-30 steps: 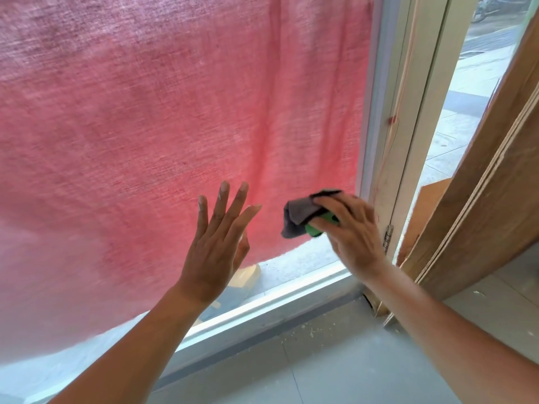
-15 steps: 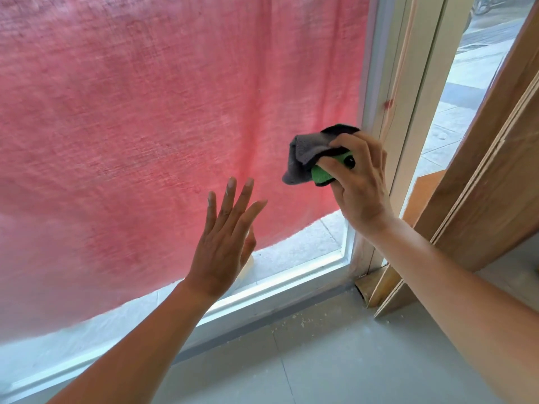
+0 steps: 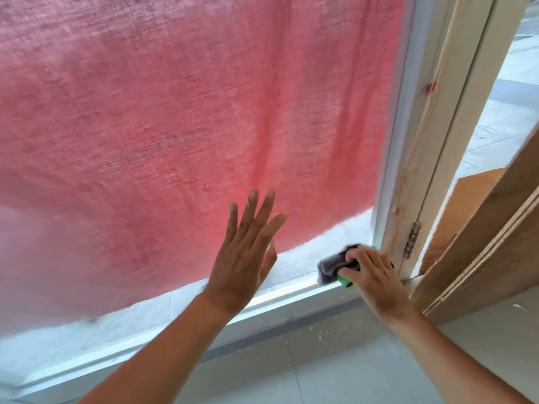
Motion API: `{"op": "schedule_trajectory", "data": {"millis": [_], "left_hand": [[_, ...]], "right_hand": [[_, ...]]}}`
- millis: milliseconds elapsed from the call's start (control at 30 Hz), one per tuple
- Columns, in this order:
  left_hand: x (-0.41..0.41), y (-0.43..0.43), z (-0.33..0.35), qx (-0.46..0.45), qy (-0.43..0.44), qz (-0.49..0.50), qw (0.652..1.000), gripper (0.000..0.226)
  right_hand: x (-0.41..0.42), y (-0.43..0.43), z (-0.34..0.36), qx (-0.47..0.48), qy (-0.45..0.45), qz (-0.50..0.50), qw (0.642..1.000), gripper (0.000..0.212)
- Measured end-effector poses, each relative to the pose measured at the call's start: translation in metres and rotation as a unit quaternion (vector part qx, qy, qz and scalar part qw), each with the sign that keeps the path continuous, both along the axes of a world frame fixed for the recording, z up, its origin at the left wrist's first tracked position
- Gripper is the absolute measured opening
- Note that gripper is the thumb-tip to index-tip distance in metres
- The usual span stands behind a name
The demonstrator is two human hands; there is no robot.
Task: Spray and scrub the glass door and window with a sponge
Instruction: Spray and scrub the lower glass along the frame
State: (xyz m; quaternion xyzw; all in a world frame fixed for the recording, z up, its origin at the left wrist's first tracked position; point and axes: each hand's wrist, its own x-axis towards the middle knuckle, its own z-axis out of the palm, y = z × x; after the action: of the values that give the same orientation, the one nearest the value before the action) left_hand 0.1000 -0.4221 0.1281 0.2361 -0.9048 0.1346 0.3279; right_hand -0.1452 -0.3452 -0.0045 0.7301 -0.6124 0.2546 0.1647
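1. Head view: looks down at a window (image 3: 303,258) with a red cloth (image 3: 175,126) over most of it.
2. Holds the left hand (image 3: 245,258) up flat in front of the cloth, low and near the middle. Keeps the fingers straight and spread apart, with nothing in them. Cannot tell if the palm touches the glass.
3. Grips a green sponge (image 3: 345,279) and a grey rag (image 3: 329,268) in the right hand (image 3: 376,275), with the fingers curled tight round both.
4. Puts the sponge low down, at the bottom right corner of the glass. Sits just above the white frame (image 3: 291,294) and right beside the post (image 3: 408,185).
5. Shows a clear strip of glass under the bottom edge of the cloth, with the sponge at its right end.
6. Shows a metal hinge (image 3: 412,240) on the post, just up and right of the right hand, and a wood door (image 3: 495,243) standing open further right.
7. Shows a grey floor (image 3: 320,371) below, with small pale crumbs (image 3: 318,333) near the frame.
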Motion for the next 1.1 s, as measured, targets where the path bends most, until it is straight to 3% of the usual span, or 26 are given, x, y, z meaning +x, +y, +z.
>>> {"op": "schedule_trajectory", "data": {"millis": [133, 333, 533, 833, 967, 1100], "left_hand": [[0.001, -0.003, -0.001, -0.006, -0.008, -0.001, 1.000, 0.073], [0.005, -0.005, 0.000, -0.016, -0.018, -0.004, 1.000, 0.073], [0.011, 0.002, -0.006, 0.002, -0.013, -0.002, 1.000, 0.073], [0.041, 0.010, -0.023, 0.036, -0.025, 0.015, 0.999, 0.071], [0.054, 0.012, -0.035, 0.049, -0.025, 0.023, 0.998, 0.071], [0.065, 0.013, -0.047, 0.064, -0.020, 0.032, 0.997, 0.069]], "right_hand": [[0.003, 0.001, -0.028, 0.037, -0.023, -0.014, 0.999, 0.039], [0.007, 0.001, -0.011, 0.008, -0.039, -0.021, 0.999, 0.037], [0.013, -0.019, 0.063, -0.190, -0.088, 0.014, 0.978, 0.012], [0.036, -0.045, 0.172, -0.357, -0.118, 0.017, 0.926, 0.021], [0.050, -0.051, 0.154, -0.365, -0.100, 0.011, 0.926, 0.016], [0.062, -0.044, 0.104, -0.309, -0.088, 0.041, 0.946, 0.010]]}}
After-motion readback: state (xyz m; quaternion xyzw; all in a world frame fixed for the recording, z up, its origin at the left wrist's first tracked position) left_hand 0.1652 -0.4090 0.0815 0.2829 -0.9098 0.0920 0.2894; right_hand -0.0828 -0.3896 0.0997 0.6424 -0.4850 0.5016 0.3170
